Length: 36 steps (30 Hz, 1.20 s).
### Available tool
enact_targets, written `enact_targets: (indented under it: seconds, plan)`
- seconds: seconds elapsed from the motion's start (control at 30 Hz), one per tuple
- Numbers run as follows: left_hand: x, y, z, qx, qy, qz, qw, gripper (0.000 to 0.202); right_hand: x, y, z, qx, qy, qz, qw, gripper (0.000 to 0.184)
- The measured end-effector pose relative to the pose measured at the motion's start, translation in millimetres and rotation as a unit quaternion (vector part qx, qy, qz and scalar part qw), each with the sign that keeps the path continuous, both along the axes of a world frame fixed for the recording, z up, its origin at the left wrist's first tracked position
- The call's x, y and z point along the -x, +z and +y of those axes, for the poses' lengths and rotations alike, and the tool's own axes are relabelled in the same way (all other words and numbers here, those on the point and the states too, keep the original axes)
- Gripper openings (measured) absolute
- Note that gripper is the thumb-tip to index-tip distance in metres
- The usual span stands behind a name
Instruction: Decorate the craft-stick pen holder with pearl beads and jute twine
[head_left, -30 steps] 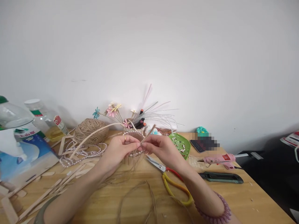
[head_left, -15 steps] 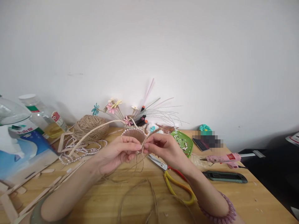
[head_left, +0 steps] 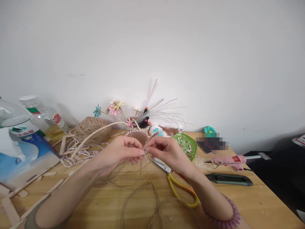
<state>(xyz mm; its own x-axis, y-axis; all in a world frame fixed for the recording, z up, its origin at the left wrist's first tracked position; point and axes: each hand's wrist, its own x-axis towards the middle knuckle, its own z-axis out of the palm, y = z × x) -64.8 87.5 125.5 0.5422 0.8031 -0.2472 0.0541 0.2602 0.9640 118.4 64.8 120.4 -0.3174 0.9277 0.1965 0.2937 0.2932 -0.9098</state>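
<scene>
My left hand (head_left: 122, 151) pinches thin brown jute twine (head_left: 145, 163) between thumb and forefinger. Close beside it, the fingertips of my right hand (head_left: 168, 152) are closed on the same twine. A short braided-looking length of twine sticks up past the right fingers, and loose ends hang below. Just behind the hands is a small brown round basket (head_left: 137, 136) with pearl beads along its rim, partly covered by the fingers. More strands loop over the table under my hands. Scissors (head_left: 182, 190) with yellow and red handles lie partly beneath my right forearm.
On the left are a ball of twine (head_left: 91, 129), pearl strings (head_left: 78, 156), wooden sticks (head_left: 10, 210) and bottles (head_left: 35, 111). Fabric flowers (head_left: 114, 109) stand behind. To the right lie a green tray (head_left: 193, 143), a phone (head_left: 203, 147), a pink glue gun (head_left: 227, 160) and a utility knife (head_left: 231, 179).
Both hands stay together at nearly the same spot, with slight finger movement. The hanging twine ends have shifted a little, and the braided-looking piece tilts slightly differently.
</scene>
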Motion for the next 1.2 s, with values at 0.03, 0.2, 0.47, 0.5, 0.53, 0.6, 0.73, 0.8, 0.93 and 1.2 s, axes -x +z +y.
enact_targets:
  seconds: [0.03, 0.2, 0.47, 0.5, 0.53, 0.6, 0.73, 0.8, 0.93, 1.2]
  plan:
    - [-1, -0.4, 0, -0.009, 0.004, 0.009, 1.000, 0.009, 0, 0.5, 0, 0.007, -0.002, 0.001, 1.000, 0.013]
    - [-4, -0.2, 0, -0.023, 0.047, 0.013, 0.999, 0.009, -1, 6.2, -2, 0.037, -0.004, 0.011, 0.999, 0.016]
    - [-3, -1.4, -1, -0.079, 0.053, 0.044, 0.994, 0.011, -1, 6.1, -3, 0.058, -0.001, -0.021, 0.998, 0.012]
    - [-4, -1.5, -1, -0.082, 0.052, 0.049, 0.994, 0.012, -1, 5.4, -4, 0.054, -0.005, -0.020, 0.998, 0.012]
    - [-4, -1.4, -2, -0.081, 0.051, 0.052, 0.994, 0.012, 0, 4.7, -4, 0.050, -0.009, -0.018, 0.999, 0.012]
    - [-5, -1.3, -3, -0.065, 0.043, 0.047, 0.996, 0.013, 1, 3.8, -5, 0.037, -0.019, -0.018, 0.999, 0.011]
    - [-7, -1.0, -6, -0.032, 0.042, 0.008, 0.999, 0.014, 1, 3.8, -7, 0.015, -0.021, -0.028, 0.999, 0.012]
    - [-9, -0.4, -7, -0.038, 0.051, 0.001, 0.998, 0.014, 2, 4.4, -7, 0.016, -0.019, -0.028, 0.999, 0.011]
    - [-11, 1.6, -8, -0.057, 0.062, 0.017, 0.996, 0.012, 3, 6.1, -6, 0.032, -0.021, -0.029, 0.999, 0.011]
    - [-6, 2.6, -8, -0.074, 0.022, 0.029, 0.997, 0.007, -2, 9.0, -4, -0.010, 0.015, -0.004, 1.000, 0.034]
